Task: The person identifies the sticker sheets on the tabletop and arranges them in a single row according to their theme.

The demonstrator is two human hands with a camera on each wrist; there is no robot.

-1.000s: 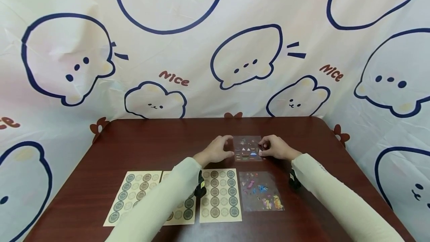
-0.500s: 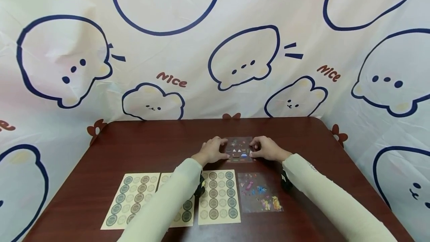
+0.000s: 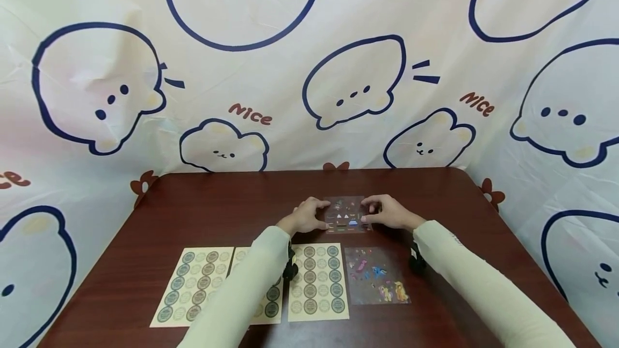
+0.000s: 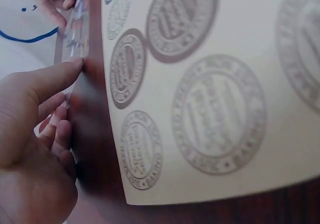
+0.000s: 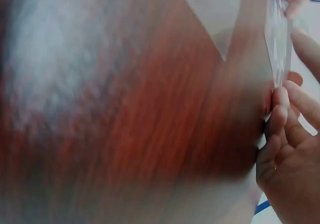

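A clear sticker sheet [image 3: 346, 216] with small printed shapes lies toward the back of the table. My left hand [image 3: 304, 217] holds its left edge, thumb at the near corner and forefinger at the far one. At the opposite edge, my right hand [image 3: 390, 212] holds it likewise, with curled fingers. Seen in the left wrist view, the thumb tip meets the sheet's rim [image 4: 75, 32]. In the right wrist view, fingertips touch the end of the clear sheet [image 5: 278, 44]. A second clear sheet [image 3: 358, 289], with colourful pony stickers, lies nearer, untouched.
Cream sheets of round seal stickers lie in a row in front: one at left [image 3: 193, 283], one partly under the left sleeve [image 3: 239, 297], one at centre [image 3: 319, 283]. The dark wood table [image 3: 232, 203] ends at a printed cloth backdrop [image 3: 290, 9].
The clear sticker sheet has shifted slightly left on the table, and both hands have moved with it. The other sheets have stayed in place.
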